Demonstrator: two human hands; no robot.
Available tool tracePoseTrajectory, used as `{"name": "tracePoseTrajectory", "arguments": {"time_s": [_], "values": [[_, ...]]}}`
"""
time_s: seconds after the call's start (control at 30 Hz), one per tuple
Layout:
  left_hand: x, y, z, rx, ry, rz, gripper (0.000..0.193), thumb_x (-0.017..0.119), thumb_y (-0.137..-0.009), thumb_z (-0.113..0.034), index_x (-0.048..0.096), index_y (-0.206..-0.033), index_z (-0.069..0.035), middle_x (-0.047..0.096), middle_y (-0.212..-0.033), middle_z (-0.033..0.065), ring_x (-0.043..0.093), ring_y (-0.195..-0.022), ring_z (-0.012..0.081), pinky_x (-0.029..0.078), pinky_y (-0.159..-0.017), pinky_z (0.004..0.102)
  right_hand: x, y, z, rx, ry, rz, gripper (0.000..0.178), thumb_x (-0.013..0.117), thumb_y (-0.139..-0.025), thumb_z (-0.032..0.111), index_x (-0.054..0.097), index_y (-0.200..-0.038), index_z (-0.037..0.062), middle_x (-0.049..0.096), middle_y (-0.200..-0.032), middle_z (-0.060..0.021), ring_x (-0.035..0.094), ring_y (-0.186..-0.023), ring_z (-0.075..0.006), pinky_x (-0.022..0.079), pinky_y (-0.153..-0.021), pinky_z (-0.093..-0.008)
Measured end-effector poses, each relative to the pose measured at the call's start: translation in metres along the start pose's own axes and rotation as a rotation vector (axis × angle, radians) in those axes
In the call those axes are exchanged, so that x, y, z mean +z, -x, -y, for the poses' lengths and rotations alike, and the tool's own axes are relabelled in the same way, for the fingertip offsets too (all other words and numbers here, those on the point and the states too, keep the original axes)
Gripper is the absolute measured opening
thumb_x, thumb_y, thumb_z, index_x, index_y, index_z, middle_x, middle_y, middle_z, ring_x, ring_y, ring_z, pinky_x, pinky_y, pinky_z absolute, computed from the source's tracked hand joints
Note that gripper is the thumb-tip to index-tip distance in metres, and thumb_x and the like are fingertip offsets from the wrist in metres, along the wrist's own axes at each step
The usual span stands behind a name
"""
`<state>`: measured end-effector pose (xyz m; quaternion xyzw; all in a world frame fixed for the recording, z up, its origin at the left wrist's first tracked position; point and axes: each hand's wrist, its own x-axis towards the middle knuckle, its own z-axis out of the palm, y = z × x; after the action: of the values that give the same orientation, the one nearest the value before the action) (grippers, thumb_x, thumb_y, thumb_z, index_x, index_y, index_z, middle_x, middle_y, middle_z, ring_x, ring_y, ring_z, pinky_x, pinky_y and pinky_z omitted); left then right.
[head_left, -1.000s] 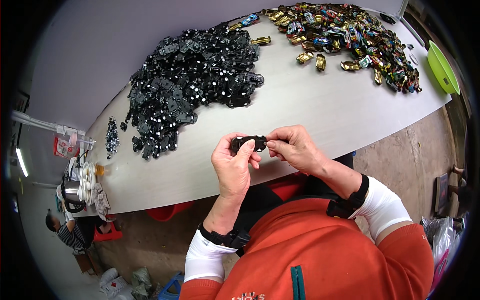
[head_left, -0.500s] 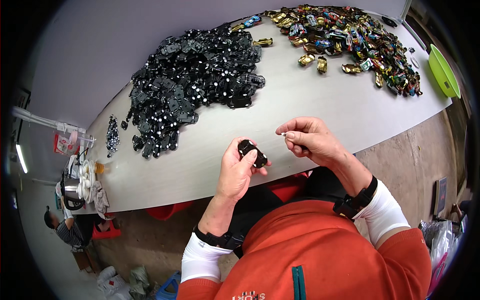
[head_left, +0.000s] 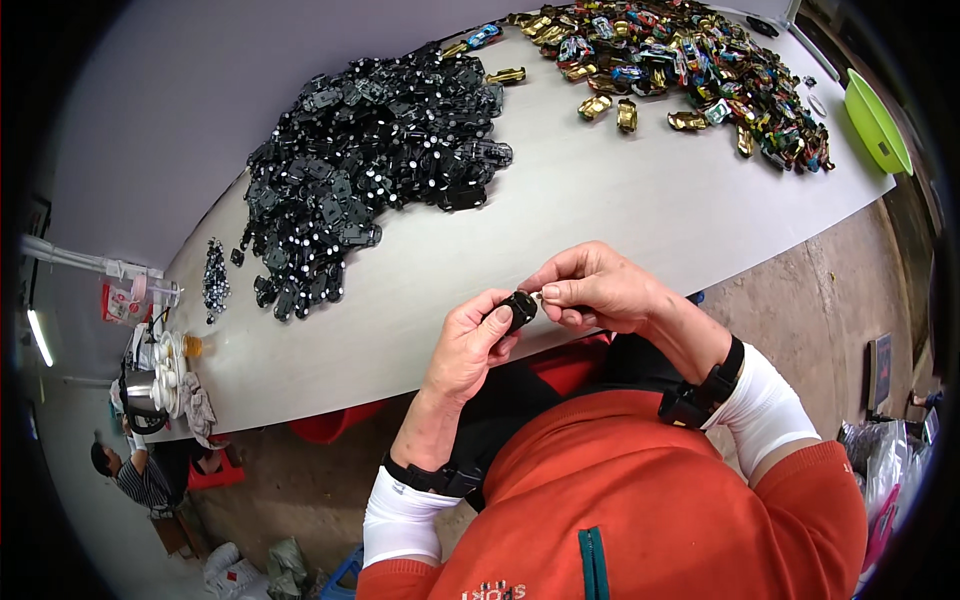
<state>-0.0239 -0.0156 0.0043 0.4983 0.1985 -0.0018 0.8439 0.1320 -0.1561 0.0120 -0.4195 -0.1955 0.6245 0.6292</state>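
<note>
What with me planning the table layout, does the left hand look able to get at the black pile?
Probably yes: only tabletop shows between the left hand and the black pile, though the hand holds a black toy car.

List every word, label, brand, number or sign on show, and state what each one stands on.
Orange sweater: pale lettering at the picture's lower edge, left unquoted.
Red-and-white package at the far left: print too small to read.
White sack on the floor: reddish print, too blurred to read.
Black toy-car base in the left hand: no text readable.
Pile of colourful toy cars: any markings too small to read.
</note>
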Motion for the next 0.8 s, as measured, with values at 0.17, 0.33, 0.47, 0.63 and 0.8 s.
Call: {"name": "tracePoseTrajectory", "arguments": {"time_s": [0.17,0.33,0.47,0.63,0.8], "values": [[0.003,-0.002,0.002,0.019,-0.02,-0.036,0.019,0.053,-0.09,-0.018,0.056,-0.101,-0.002,0.054,-0.071,0.001,0.041,-0.052,0.0038,0.028,-0.043,0.0147,0.001,-0.002,-0.003,0.03,0.012,-0.017,0.015,0.058,-0.085,0.008,0.059,-0.096,-0.0028,0.059,-0.069,-0.0042,0.051,-0.051,-0.0064,0.039,-0.043,-0.0177],[0.002,-0.002,0.006,0.022,0.006,-0.054,0.019,0.053,-0.09,-0.017,0.056,-0.1,-0.001,0.054,-0.07,0.0009,0.04,-0.051,0.0037,0.028,-0.043,0.015,0.003,-0.001,-0.005,0.005,0.137,-0.055,0.014,0.057,-0.085,0.008,0.059,-0.095,-0.0025,0.058,-0.068,-0.004,0.049,-0.05,-0.0066,0.037,-0.042,-0.0175],[0.002,-0.005,-0.004,0.049,-0.031,-0.05,0.019,0.054,-0.089,-0.016,0.057,-0.1,-0.001,0.054,-0.07,0.0007,0.039,-0.051,0.0037,0.028,-0.043,0.0151,0.001,0.0,-0.001,0.018,-0.027,-0.009,0.015,0.056,-0.086,0.009,0.058,-0.096,-0.0025,0.057,-0.068,-0.0039,0.048,-0.05,-0.0065,0.036,-0.042,-0.0173],[0.003,-0.006,-0.007,0.05,-0.101,-0.053,0.017,0.053,-0.089,-0.014,0.059,-0.099,-0.001,0.054,-0.073,-0.0018,0.038,-0.053,0.0024,0.03,-0.046,0.0145,0.005,0.002,0.002,0.033,0.03,-0.032,0.013,0.056,-0.086,0.009,0.057,-0.094,-0.0024,0.057,-0.068,-0.0039,0.048,-0.05,-0.0064,0.036,-0.042,-0.0177],[0.008,-0.006,-0.005,0.111,-0.214,-0.103,0.015,0.052,-0.089,-0.01,0.059,-0.098,-0.001,0.053,-0.074,-0.0029,0.039,-0.056,0.0013,0.033,-0.048,0.0147,0.007,-0.001,0.0,-0.032,0.265,-0.122,0.009,0.055,-0.086,0.007,0.059,-0.088,-0.0012,0.057,-0.065,-0.0026,0.048,-0.051,-0.0054,0.037,-0.043,-0.019]]}}
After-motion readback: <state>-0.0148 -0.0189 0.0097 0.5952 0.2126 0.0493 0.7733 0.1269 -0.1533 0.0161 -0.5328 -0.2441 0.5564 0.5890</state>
